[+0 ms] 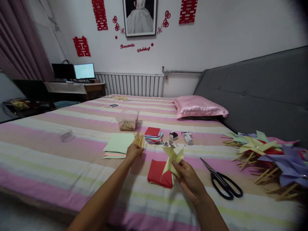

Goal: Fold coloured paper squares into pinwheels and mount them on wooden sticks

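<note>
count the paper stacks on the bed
3: a green-topped stack left of the sticks, a small red-topped stack right of them, a larger red-topped stack partly behind the pinwheel in the right hand. Any behind the pinwheel pile would be hidden.

The white wall (228, 29) has a framed picture (140, 21) and red paper signs (81, 46). A stripy bed (43, 150) has a big grey headboard (260, 80). A pinkish-purple curtain (21, 38) hangs near a bright screen (84, 71).
</note>
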